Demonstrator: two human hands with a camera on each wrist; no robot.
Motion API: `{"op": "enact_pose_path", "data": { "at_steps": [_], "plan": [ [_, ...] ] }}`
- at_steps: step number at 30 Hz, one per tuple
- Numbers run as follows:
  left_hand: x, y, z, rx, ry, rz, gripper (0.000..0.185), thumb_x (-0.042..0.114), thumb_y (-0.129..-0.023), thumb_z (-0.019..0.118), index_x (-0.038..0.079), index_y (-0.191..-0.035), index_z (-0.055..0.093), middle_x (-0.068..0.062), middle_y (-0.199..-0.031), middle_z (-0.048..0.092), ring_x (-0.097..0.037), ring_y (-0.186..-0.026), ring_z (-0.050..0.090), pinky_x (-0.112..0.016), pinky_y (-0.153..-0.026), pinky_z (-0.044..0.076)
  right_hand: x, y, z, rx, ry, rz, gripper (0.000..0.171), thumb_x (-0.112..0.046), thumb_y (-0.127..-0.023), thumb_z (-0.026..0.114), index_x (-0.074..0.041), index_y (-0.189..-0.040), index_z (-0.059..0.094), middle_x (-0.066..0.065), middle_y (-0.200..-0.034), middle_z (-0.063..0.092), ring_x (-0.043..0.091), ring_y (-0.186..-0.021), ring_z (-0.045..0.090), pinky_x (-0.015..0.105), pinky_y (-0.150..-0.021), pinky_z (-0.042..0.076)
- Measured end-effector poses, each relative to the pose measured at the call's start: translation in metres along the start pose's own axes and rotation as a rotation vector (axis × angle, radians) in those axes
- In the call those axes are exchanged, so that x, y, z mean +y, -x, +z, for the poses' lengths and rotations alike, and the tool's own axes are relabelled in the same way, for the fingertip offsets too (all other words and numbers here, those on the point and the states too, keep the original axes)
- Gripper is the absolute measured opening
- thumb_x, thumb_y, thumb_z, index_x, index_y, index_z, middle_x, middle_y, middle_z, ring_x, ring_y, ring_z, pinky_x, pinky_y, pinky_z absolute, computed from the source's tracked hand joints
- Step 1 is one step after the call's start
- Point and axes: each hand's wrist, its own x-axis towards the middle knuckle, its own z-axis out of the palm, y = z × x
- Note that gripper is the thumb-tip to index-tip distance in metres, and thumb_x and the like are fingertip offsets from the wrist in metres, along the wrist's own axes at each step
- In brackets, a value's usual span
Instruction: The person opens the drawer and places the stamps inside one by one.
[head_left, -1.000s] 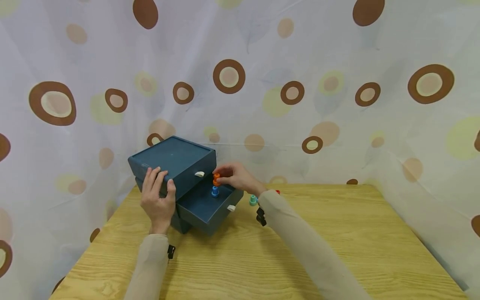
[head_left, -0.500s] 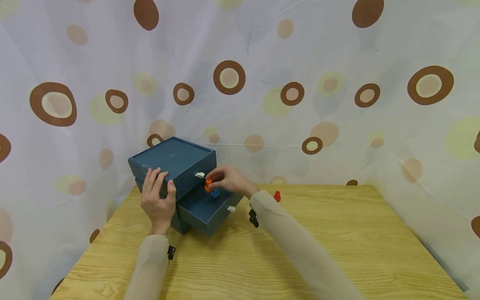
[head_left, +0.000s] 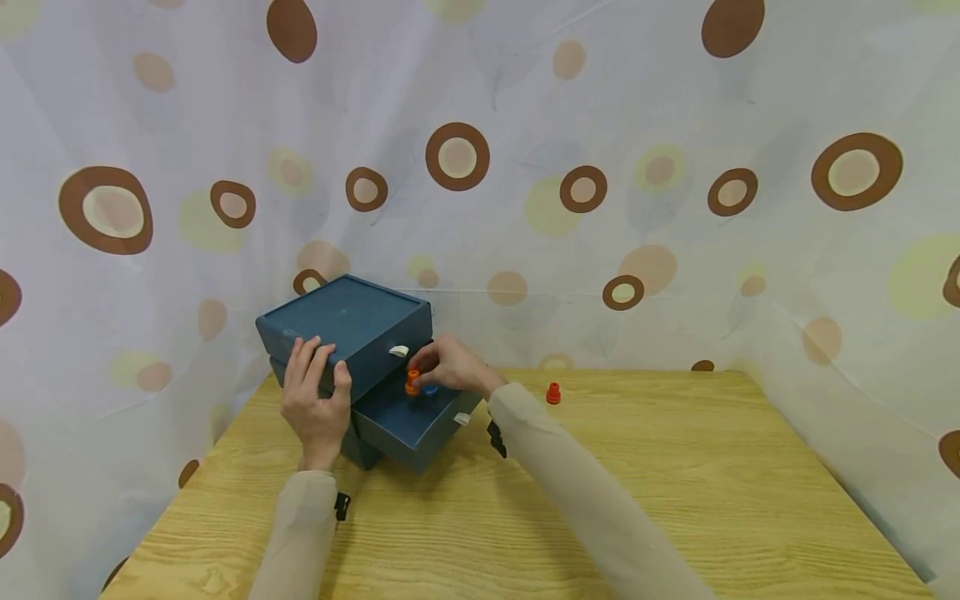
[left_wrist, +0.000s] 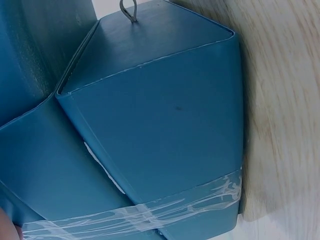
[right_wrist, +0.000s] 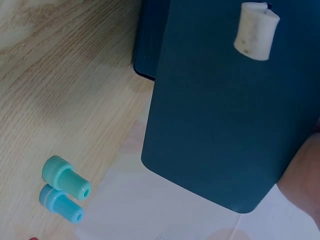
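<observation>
A dark blue drawer box (head_left: 348,317) stands on the table at the left, its middle drawer (head_left: 438,437) pulled out. My left hand (head_left: 315,408) rests against the box's left side, fingers spread up to the top edge. In the left wrist view the box side (left_wrist: 160,120) fills most of the picture, with only a bit of hand at the lower left. Over the drawer, my right hand (head_left: 453,367) pinches an orange stepped plastic peg (head_left: 412,385) by thumb and fingers. A blue peg (head_left: 430,390) sits beside it in the drawer, partly covered by the hand.
A red peg (head_left: 553,393) stands on the wooden table (head_left: 637,483) right of the box. The right wrist view shows a green peg (right_wrist: 65,176) and a light blue peg (right_wrist: 61,204) near the drawer's white pull tab (right_wrist: 257,31). A patterned curtain (head_left: 510,208) hangs behind.
My right hand has moved left and down with the orange peg, from behind the blue peg to its left, low in the drawer. The left hand has stayed put.
</observation>
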Motion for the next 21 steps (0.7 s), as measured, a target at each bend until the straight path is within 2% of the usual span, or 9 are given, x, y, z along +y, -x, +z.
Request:
{"op": "enact_pose_path", "data": {
  "at_steps": [21],
  "plan": [
    [0.0005,0.0007,-0.0002,0.005,0.002,0.005,0.035,0.032,-0.088,0.058,0.009,-0.108,0.076,-0.011,-0.122,0.069,-0.033,-0.127,0.057,-0.049,-0.110,0.042,-0.0018,0.0021,0.0040,0.003,0.054,0.030,0.023,-0.004,-0.085,0.073,-0.006,-0.108,0.073,0.007,-0.104,0.074,0.015,-0.092,0.068,0.025,-0.082,0.057]
  ]
}}
